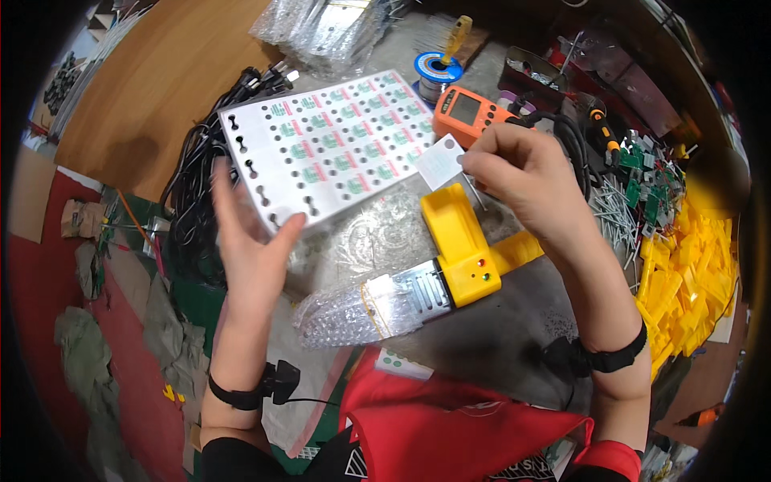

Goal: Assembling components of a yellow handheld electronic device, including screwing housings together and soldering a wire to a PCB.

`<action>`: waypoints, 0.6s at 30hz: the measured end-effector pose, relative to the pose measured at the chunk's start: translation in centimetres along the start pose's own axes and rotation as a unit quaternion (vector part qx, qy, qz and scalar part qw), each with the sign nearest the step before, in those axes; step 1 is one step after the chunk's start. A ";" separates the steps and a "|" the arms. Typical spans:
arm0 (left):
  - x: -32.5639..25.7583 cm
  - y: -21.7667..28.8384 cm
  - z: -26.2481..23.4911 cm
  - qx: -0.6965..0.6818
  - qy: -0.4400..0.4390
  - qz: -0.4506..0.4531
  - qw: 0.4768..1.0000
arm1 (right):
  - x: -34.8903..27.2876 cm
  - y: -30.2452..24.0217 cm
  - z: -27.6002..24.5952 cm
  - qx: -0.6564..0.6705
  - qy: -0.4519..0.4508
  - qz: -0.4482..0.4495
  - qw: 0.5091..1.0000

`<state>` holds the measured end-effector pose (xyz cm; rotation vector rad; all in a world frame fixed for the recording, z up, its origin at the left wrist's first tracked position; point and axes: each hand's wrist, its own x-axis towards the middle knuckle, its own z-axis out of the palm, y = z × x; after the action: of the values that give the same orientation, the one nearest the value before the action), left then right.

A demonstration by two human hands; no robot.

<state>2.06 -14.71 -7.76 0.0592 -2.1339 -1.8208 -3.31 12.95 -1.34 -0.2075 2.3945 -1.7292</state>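
Right hand (pixel 526 173) pinching a small white sticker (pixel 439 161) between thumb and fingertips, the other fingers curled in, raised above the yellow tool (pixel 459 245) on the grey bench (pixel 498 337). Left hand (pixel 253 241) spread wide, palm turned inward, gripping nothing, just in front of the near edge of the white sticker sheet (pixel 329 145) beside the black cables (pixel 193 185)
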 end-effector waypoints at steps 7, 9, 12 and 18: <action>-2.8 6.5 4.1 0.327 -0.091 0.389 0.857 | -4.1 -1.7 0.0 0.108 -0.123 0.140 0.977; -2.7 6.2 5.1 0.262 -0.156 0.386 0.871 | -5.1 -1.7 -0.1 0.170 -0.156 0.177 0.957; -3.1 5.0 6.0 0.071 -0.230 0.164 0.957 | -6.6 -1.8 0.0 0.204 -0.046 0.126 0.970; -4.0 4.2 7.4 -0.186 -0.275 -0.071 0.940 | -7.8 0.6 0.0 0.040 -0.076 0.062 0.994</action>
<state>4.51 -5.92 -5.52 -0.4478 -2.1046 -2.5336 4.31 14.81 -1.38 -0.1698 2.1783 -1.6864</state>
